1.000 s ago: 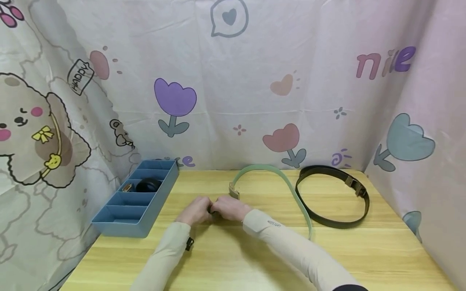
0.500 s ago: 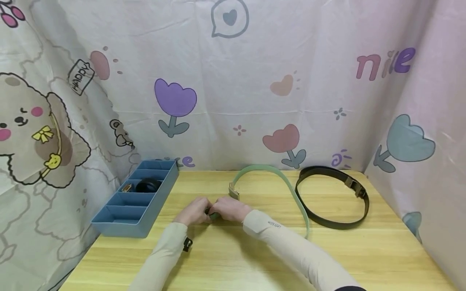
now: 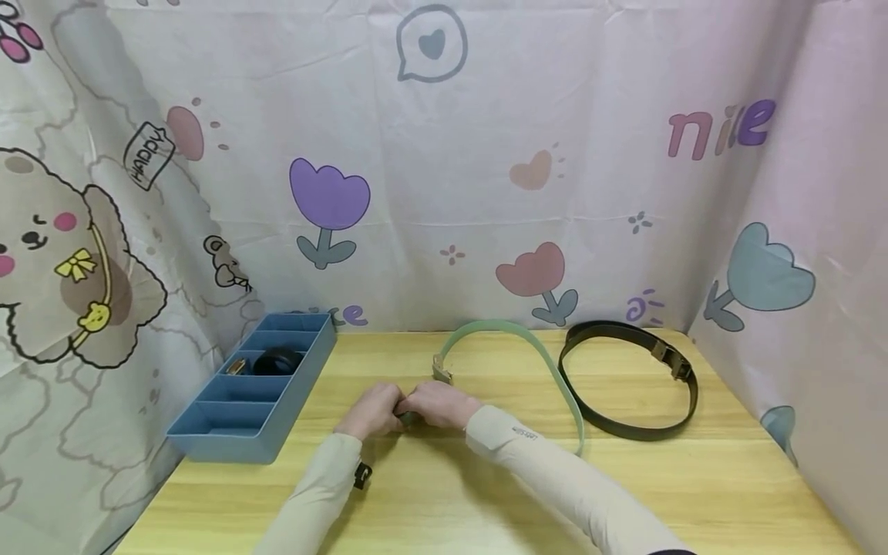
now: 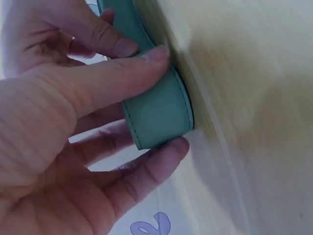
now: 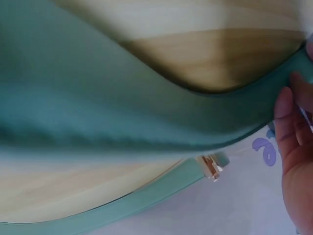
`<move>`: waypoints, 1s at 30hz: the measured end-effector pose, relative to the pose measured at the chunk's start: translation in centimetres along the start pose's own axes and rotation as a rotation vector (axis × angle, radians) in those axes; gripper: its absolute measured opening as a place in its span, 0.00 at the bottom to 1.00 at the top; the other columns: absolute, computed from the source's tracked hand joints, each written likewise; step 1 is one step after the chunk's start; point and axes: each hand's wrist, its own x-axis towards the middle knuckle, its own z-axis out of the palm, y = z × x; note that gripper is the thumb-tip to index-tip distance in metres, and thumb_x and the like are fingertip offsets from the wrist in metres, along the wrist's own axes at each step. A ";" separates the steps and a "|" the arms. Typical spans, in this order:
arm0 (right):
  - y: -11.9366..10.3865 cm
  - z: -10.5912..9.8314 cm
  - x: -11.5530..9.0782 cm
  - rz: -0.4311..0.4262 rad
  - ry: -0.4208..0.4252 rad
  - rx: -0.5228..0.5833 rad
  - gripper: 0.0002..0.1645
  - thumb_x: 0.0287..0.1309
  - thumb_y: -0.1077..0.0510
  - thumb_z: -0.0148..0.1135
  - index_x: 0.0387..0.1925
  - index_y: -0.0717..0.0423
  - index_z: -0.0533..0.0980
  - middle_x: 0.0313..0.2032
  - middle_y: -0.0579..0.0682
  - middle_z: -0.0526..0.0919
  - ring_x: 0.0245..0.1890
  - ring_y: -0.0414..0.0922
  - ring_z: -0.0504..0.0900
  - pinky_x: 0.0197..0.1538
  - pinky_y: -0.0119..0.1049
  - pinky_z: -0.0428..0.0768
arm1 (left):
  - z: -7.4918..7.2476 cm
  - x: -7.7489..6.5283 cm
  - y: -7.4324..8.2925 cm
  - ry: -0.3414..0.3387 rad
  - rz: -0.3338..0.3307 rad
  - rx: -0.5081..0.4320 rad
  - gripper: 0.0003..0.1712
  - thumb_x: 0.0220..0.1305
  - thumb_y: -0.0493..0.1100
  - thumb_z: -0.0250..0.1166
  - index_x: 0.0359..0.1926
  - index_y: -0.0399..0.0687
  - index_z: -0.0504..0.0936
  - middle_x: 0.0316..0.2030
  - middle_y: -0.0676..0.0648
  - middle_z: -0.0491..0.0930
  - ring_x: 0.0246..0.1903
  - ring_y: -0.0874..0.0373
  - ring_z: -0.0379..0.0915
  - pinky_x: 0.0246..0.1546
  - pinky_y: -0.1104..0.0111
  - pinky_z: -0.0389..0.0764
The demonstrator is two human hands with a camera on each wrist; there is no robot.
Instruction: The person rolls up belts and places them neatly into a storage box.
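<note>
A green belt (image 3: 558, 375) lies in a loop on the table and passes behind my right forearm. Its gold buckle (image 3: 440, 368) sits just beyond my hands. In the left wrist view, the belt's stitched end (image 4: 159, 115) is curled into a small coil. My left hand (image 3: 371, 410) pinches this coil, thumb on top and fingers below. Beside it, my right hand (image 3: 444, 405) pinches the same belt with thumb and fingers. From the right wrist, the strap (image 5: 161, 117) runs broad and close to the camera. Inside the coil is hidden.
A blue divided box (image 3: 258, 449) stands at the left, with a coiled black belt (image 3: 277, 361) and its gold buckle (image 3: 238, 367) in one compartment. A black belt (image 3: 641, 433) lies looped at the right. A patterned curtain (image 3: 416, 270) hangs behind the table.
The near right side of the green belt's loop has shifted slightly left. Both hands stay together over the same spot, working at the coil. The head view has tilted up a little.
</note>
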 end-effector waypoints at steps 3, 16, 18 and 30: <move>-0.2 -0.2 -0.1 -0.010 0.022 -0.032 0.15 0.59 0.69 0.60 0.35 0.44 0.82 0.23 0.40 0.78 0.22 0.34 0.66 0.28 0.23 0.66 | -0.3 0.0 0.2 -0.016 -0.026 -0.025 0.12 0.36 0.32 0.77 0.20 0.47 0.81 0.20 0.55 0.76 0.23 0.60 0.67 0.29 0.66 0.71; 0.2 0.0 -0.3 0.019 -0.021 0.018 0.14 0.58 0.68 0.62 0.36 0.45 0.81 0.26 0.40 0.80 0.24 0.33 0.67 0.30 0.22 0.67 | -0.2 0.3 0.3 0.000 -0.004 -0.015 0.15 0.33 0.34 0.80 0.18 0.47 0.80 0.16 0.57 0.74 0.21 0.61 0.65 0.26 0.67 0.71; 0.4 0.0 -0.5 0.024 -0.021 0.015 0.12 0.59 0.66 0.64 0.37 0.44 0.82 0.25 0.39 0.79 0.23 0.33 0.66 0.29 0.21 0.66 | -0.3 0.3 0.1 -0.038 0.019 -0.050 0.13 0.34 0.32 0.78 0.19 0.48 0.81 0.17 0.58 0.73 0.21 0.63 0.64 0.25 0.69 0.69; 0.4 -0.4 -0.5 0.047 -0.043 0.095 0.08 0.60 0.63 0.64 0.36 0.45 0.82 0.27 0.40 0.82 0.23 0.32 0.68 0.29 0.20 0.67 | -0.3 0.2 -0.5 -0.117 -0.028 -0.117 0.12 0.40 0.35 0.80 0.26 0.48 0.85 0.25 0.55 0.81 0.27 0.61 0.71 0.33 0.66 0.74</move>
